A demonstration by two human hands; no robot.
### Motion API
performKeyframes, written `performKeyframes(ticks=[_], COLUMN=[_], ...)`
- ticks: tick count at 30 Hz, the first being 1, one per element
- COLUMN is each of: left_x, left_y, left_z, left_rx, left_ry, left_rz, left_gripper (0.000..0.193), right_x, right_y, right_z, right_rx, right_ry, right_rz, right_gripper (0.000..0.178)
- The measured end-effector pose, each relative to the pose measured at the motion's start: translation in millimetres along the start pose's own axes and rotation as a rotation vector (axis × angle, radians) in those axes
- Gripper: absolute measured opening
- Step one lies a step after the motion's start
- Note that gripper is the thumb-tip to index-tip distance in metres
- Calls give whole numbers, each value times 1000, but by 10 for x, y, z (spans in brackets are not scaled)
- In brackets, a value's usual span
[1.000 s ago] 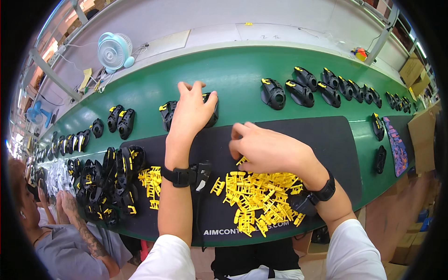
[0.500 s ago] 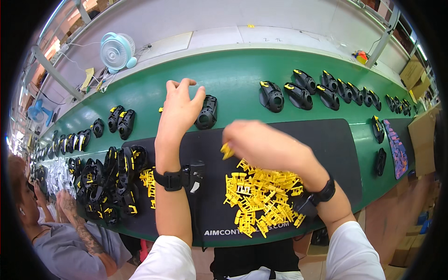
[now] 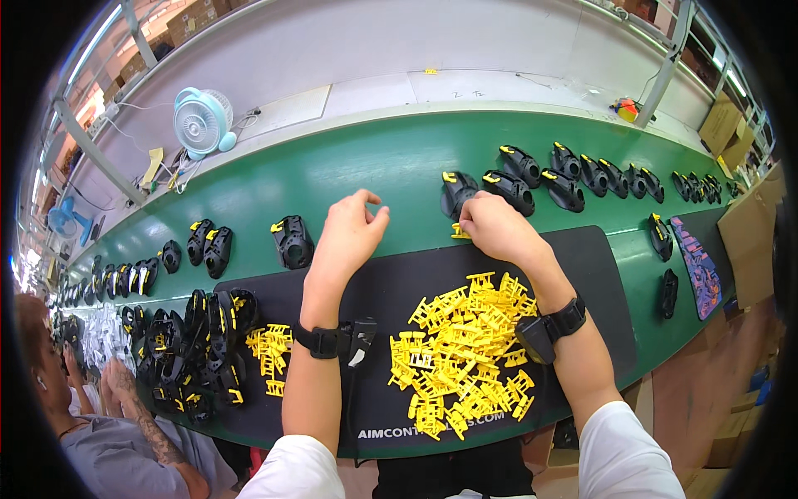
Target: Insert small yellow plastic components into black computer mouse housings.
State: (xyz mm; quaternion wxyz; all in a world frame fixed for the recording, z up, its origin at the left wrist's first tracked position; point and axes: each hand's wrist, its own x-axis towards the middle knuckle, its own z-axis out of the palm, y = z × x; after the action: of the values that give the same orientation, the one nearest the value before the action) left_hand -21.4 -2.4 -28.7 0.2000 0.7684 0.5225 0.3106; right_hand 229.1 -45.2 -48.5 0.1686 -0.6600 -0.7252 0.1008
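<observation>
A person's two bare hands reach over a long green tabletop [image 3: 399,150] that curves across the frame. Just right of upper centre, the right hand [image 3: 499,223] is closed in a fingertip pinch, with a small ladder-shaped yellow plastic clip [image 3: 460,232] at its tips. Gripped at one side, the clip is left mostly uncovered, probably so it can be turned easily. A domed black plastic shell with a yellow tip [image 3: 458,193] sits just above it, partly behind that hand.

Near the centre, the left hand [image 3: 349,231] has its thumb and fingers curved, slightly parted; whether it has hold of anything under the palm, I cannot tell. A second domed black shell [image 3: 293,242] rests on the green surface to its left.

Between the forearms, at lower centre, a loose heap of yellow plastic clips [image 3: 465,358] covers part of a flat black mat [image 3: 582,274], likely placed there for a short reach. A smaller yellow cluster [image 3: 270,349] lies left of the left forearm. At upper right, more black shells [image 3: 565,191] stand in a staggered line, perhaps spread out for lifting singly. At lower left, a co-worker's hands [image 3: 122,378] are beside a shiny, pale pile [image 3: 100,333].
</observation>
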Motion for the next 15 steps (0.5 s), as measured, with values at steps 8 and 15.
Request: performKeyframes(ticks=[8,15], left_x=[35,19], left_y=[10,128], left_z=[360,156], left_rx=[-1234,-1295], left_ry=[-134,-152], left_rz=[-252,-265], left_gripper=[39,36], right_x=[-23,-110], right_y=[-174,-243], right_z=[-325,-566], right_rx=[1538,1483], right_ry=[-303,-28], right_rz=[-64,15], right_gripper=[22,20])
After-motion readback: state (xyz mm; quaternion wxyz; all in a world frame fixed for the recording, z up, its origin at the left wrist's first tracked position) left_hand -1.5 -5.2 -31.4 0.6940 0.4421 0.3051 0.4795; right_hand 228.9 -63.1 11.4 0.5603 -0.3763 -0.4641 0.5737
